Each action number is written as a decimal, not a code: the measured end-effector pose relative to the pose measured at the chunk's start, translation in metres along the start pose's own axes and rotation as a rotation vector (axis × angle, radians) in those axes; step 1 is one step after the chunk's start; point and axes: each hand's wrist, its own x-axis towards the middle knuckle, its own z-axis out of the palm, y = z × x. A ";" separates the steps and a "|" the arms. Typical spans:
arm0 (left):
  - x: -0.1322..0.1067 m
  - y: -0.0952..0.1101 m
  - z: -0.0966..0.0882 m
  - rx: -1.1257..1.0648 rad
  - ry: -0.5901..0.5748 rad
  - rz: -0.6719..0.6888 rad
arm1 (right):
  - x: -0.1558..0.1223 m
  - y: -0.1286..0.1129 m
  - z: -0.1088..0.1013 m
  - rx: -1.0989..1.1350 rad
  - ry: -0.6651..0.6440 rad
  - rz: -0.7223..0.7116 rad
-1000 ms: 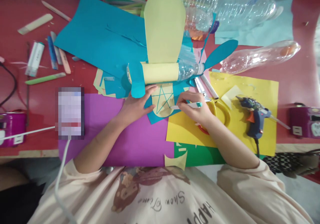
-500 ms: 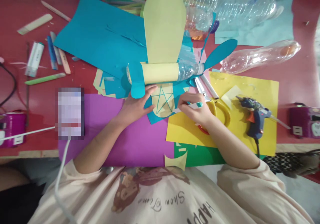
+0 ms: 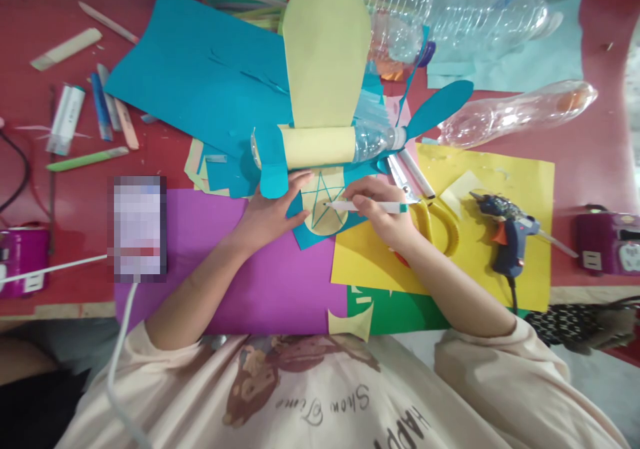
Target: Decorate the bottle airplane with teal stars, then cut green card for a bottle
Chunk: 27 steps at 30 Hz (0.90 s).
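Observation:
A white marker pen (image 3: 367, 206) with a green end is pinched in my right hand (image 3: 385, 212). Its tip is at the middle of a green star drawn on a pale yellow paper wing (image 3: 327, 223). My left hand (image 3: 275, 212) lies spread at the wing's left edge, fingers apart and holding nothing. Above the hands lies a plastic bottle (image 3: 369, 143) wrapped in pale yellow paper, with a blue paper band and tail piece (image 3: 274, 162) at its left end. A large pale yellow wing (image 3: 327, 49) extends from its far side, and a blue paper blade (image 3: 440, 109) sits by its cap.
A glue gun (image 3: 513, 232) and yellow tape roll (image 3: 447, 225) rest on yellow paper at right. Clear bottles (image 3: 520, 112) lie behind. A phone (image 3: 139, 225) with a cable and several markers (image 3: 67, 119) are at left. Purple paper (image 3: 285, 289) lies in front.
My right hand has shifted slightly left and up, moving the marker tip from the star's lower right point to its middle. My left hand stays in place.

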 end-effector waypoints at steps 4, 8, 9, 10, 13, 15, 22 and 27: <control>0.000 -0.001 0.001 -0.007 0.025 0.037 | 0.001 0.005 0.007 -0.071 -0.115 -0.057; 0.000 -0.001 0.001 -0.005 0.028 0.032 | 0.003 0.009 0.010 -0.110 -0.175 -0.104; 0.000 -0.001 0.002 -0.004 0.025 0.028 | 0.003 0.010 0.010 -0.114 -0.173 -0.111; 0.000 -0.001 0.002 -0.004 0.023 0.025 | 0.003 0.011 0.011 -0.117 -0.170 -0.119; -0.001 -0.002 0.002 -0.008 0.015 0.022 | 0.003 0.012 0.011 -0.129 -0.176 -0.141; -0.001 -0.002 0.002 -0.010 0.018 0.020 | 0.003 0.013 0.011 -0.142 -0.191 -0.147; -0.001 -0.002 0.001 -0.005 0.028 0.028 | 0.004 0.012 0.011 -0.182 -0.223 -0.129; -0.001 -0.003 0.002 -0.013 0.026 0.031 | 0.004 0.008 0.007 -0.203 -0.253 -0.098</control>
